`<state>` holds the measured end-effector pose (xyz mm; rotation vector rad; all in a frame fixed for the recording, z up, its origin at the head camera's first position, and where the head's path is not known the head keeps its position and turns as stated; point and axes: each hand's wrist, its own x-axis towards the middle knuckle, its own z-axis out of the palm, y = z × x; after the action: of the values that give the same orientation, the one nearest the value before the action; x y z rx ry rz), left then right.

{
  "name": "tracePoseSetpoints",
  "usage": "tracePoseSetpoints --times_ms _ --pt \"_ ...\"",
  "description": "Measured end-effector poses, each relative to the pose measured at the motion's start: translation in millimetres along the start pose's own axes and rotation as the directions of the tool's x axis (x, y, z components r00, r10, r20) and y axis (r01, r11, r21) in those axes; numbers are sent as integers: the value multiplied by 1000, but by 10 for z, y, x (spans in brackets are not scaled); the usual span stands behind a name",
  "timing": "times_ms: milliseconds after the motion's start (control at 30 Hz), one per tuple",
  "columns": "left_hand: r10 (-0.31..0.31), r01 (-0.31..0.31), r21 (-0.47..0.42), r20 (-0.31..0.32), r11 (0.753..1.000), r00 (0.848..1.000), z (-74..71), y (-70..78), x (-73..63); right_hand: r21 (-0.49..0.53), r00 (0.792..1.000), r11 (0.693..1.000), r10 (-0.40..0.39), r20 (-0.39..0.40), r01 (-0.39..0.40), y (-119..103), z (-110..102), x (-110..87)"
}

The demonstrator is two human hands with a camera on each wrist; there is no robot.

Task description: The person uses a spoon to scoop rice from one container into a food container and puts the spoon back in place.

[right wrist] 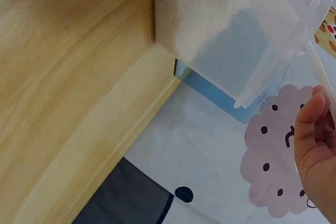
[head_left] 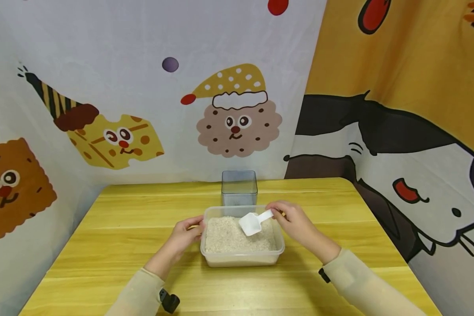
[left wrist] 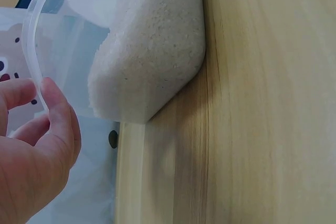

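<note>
A clear plastic tub (head_left: 242, 260) filled with pale rice grains (head_left: 224, 237) sits on the table. My left hand (head_left: 184, 236) pinches its left rim, thumb and fingers on either side of the edge, as the left wrist view shows. In my right hand (head_left: 294, 220) is the handle of a white scoop (head_left: 251, 224), held between thumb and fingers over the right part of the tub. The scoop's bowl points left, tilted, above the rice. Through the tub wall in the right wrist view, the scoop's bowl (right wrist: 270, 17) shows only faintly.
Right behind the tub stands a square, transparent bluish container (head_left: 239, 188). The yellow wood-grain table (head_left: 142, 206) ends at a cloth backdrop (head_left: 142, 39) with cartoon prints. Small black devices (head_left: 169, 301) are strapped at both wrists.
</note>
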<state>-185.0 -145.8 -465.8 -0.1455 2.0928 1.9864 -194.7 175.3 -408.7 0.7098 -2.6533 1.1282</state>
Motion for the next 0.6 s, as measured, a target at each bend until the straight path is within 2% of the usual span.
tracePoseSetpoints --times_ms 233,367,467,600 --pt "-1 1 -5 3 1000 1000 7 6 -9 -121 997 990 -73 -4 72 13 16 -14" --pt "4 -3 -11 6 1000 1000 10 13 -14 -130 996 987 -88 17 90 15 56 -21" --pt "7 -7 -4 2 1000 1000 11 8 -8 -89 998 995 -52 39 55 10 84 -21" --pt "7 -7 1 -11 1000 1000 10 -4 3 -8 996 999 32 81 -32 7 103 -15"
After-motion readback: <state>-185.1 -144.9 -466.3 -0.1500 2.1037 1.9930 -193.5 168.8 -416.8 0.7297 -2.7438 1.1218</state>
